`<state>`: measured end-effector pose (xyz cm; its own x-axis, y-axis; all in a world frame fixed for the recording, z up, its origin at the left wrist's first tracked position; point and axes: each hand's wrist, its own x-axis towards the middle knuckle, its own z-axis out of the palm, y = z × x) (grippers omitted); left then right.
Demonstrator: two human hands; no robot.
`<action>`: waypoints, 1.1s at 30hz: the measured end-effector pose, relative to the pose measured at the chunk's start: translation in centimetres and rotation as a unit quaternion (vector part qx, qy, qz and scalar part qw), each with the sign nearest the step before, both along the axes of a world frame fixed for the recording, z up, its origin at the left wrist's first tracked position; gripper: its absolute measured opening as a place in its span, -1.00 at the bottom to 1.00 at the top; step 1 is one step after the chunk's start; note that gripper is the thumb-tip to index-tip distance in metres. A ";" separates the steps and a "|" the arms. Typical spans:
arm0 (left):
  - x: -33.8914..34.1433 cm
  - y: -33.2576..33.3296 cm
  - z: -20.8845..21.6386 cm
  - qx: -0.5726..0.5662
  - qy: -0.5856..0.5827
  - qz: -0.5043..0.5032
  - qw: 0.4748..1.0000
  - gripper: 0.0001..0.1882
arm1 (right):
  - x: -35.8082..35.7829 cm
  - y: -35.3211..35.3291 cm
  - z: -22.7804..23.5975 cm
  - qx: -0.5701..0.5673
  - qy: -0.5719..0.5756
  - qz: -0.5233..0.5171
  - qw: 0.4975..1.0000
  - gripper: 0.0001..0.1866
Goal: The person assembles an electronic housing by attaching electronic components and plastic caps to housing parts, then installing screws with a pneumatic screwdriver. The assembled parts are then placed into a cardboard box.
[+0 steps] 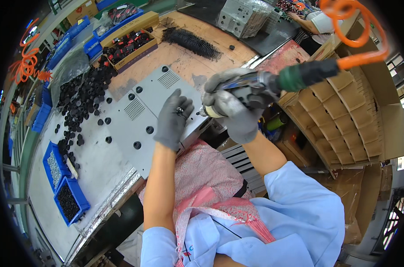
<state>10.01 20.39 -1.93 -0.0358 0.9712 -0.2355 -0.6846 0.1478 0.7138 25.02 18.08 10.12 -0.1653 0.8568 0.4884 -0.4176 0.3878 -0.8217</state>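
Note:
Grey work gloves cover both of my hands. My right hand is wrapped round an air screwdriver, its pale yellow nose pointing left over the right edge of a grey metal case. My left hand rests over the case near the tool's tip, fingers curled round a few small dark screws. Beyond it lies a second grey vented case, close against the first. Several round black rubber feet sit on the two tops. Whether the bit touches a screw is hard to tell.
Loose black rubber feet are heaped at the left. Blue bins hold silvery pieces and black screws. Behind are a box of red-and-black parts and a dark coil row. Right: an orange hose, a cardboard divider box, another person's arm.

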 end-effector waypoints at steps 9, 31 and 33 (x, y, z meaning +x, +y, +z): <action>-0.5 -9.0 -0.5 -0.046 -0.197 -0.051 0.978 -0.61 | -0.8 -3.5 0.6 -0.063 0.079 0.044 0.994 -0.66; 0.7 -11.1 2.4 -0.055 -0.092 -0.073 0.992 -0.73 | -0.2 -3.8 -1.5 0.068 0.030 0.167 0.983 -0.62; 0.7 -11.2 1.9 -0.018 -0.122 -0.088 0.988 -0.71 | -1.3 -5.1 -0.4 0.027 0.018 0.099 0.995 -0.64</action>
<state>10.67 9.16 -0.02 0.1959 0.9478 -0.2516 -0.7967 0.3034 0.5227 23.67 12.93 9.74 -0.3090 0.7815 0.5420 -0.5191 0.3389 -0.7847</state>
